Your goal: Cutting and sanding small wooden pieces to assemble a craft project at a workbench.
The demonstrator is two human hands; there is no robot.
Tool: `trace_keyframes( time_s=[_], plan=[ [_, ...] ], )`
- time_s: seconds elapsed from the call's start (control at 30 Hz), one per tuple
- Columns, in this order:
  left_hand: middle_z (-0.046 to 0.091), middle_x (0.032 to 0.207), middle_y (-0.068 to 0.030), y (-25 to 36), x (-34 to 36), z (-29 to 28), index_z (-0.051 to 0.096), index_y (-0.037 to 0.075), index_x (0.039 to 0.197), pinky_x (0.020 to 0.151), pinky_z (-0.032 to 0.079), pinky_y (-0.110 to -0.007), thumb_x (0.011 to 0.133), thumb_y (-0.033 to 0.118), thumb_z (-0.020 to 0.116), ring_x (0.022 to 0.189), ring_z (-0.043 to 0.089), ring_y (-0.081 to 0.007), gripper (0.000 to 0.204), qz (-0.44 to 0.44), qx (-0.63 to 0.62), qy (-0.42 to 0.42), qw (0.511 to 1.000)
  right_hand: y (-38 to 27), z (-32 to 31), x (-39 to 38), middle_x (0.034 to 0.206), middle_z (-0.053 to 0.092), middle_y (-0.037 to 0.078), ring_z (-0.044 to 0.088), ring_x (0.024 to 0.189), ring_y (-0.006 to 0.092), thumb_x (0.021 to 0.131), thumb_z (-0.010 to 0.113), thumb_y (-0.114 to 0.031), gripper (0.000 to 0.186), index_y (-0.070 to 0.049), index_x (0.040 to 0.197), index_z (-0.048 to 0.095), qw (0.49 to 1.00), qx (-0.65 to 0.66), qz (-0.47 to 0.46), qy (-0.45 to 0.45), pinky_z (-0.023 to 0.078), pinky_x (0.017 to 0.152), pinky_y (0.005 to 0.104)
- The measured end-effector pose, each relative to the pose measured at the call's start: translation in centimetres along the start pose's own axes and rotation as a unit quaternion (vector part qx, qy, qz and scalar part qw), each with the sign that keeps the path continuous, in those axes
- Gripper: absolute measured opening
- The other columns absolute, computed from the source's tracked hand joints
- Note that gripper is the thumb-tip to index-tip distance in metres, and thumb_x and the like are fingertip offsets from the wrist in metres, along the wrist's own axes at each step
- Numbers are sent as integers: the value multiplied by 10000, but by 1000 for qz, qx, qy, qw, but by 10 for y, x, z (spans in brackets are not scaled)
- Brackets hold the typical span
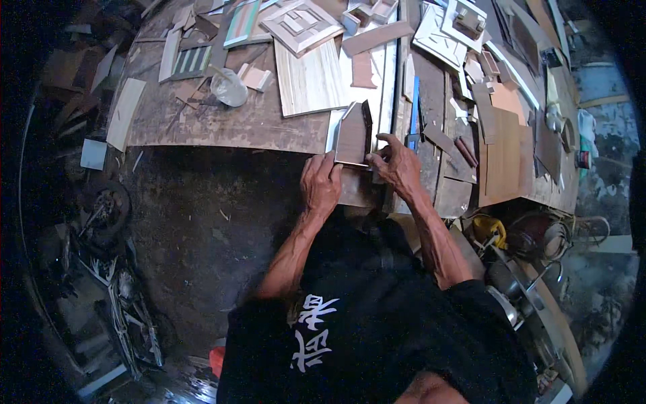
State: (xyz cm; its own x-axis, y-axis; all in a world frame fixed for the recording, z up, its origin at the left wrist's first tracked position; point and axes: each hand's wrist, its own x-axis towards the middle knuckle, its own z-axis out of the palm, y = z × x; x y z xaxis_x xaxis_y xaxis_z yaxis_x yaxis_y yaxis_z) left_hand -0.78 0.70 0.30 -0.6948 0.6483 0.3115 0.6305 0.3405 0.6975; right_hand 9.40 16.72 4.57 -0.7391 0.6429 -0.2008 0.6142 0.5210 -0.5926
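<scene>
A small wooden box [352, 137] with a brown panel and thin raised edges, dark along the right, lies at the near edge of the workbench [229, 131]. My left hand [321, 183] is closed at its near left corner, fingertips on the edge. At the near right corner, my right hand [400, 167] has its thumb against the box. Its index finger is bent and raised beside the dark right edge, and the other fingers curl under, partly hidden. Just right of this hand lies a blue strip-shaped tool [414, 108].
A pale striped board [309, 77], a carved square panel [301, 25] and a white tub [229, 88] with a stick lie beyond my left hand. Brown boards [501, 161] and wood scraps crowd the right side. A motorcycle-like frame [114, 289] stands lower left.
</scene>
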Motion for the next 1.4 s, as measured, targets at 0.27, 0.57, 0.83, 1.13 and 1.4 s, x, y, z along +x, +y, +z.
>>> trace_keyframes(
  time_s=[0.27, 0.57, 0.83, 1.13, 1.4],
  plan=[
    [581, 855, -173, -6, -2, 5, 607, -32, 1017, 716, 458, -436, 758, 51, 657, 809, 558, -357, 276, -1, 1, -10, 1000, 4, 0, -1, 794, 679, 142, 657, 749, 328, 806, 677, -292, 456, -86, 1190, 540, 1000, 5, -24, 12, 502, 673, 434],
    [573, 864, -178, -9, -2, 7, 603, -38, 1028, 737, 457, -447, 767, 59, 645, 832, 558, -361, 282, 1, -11, -13, 1000, 10, -5, -11, 915, 690, 117, 653, 838, 331, 757, 644, -100, 663, -128, 1360, 371, 994, -74, -41, -66, 512, 716, 431],
    [575, 864, -189, -6, -3, 6, 603, -49, 1031, 723, 458, -444, 791, 30, 616, 830, 563, -370, 253, 1, 1, -31, 1000, 9, 6, -25, 863, 673, 92, 639, 782, 308, 765, 691, -119, 664, -157, 1361, 402, 996, 31, -86, 17, 513, 662, 422],
    [561, 836, -186, -4, -3, 7, 593, -59, 1034, 708, 458, -445, 800, 37, 616, 807, 560, -369, 254, 5, 25, -43, 999, 8, 9, -26, 870, 697, 55, 666, 772, 282, 786, 687, -136, 623, -152, 1337, 398, 998, -1, -57, 30, 501, 655, 414],
    [555, 826, -190, -7, -3, 8, 585, -59, 1048, 703, 458, -447, 814, 39, 604, 803, 559, -370, 255, 28, 45, -43, 998, 9, 14, -26, 848, 697, 60, 667, 766, 287, 757, 701, -123, 651, -146, 1332, 397, 996, 23, -73, 50, 503, 652, 420]
  ],
)
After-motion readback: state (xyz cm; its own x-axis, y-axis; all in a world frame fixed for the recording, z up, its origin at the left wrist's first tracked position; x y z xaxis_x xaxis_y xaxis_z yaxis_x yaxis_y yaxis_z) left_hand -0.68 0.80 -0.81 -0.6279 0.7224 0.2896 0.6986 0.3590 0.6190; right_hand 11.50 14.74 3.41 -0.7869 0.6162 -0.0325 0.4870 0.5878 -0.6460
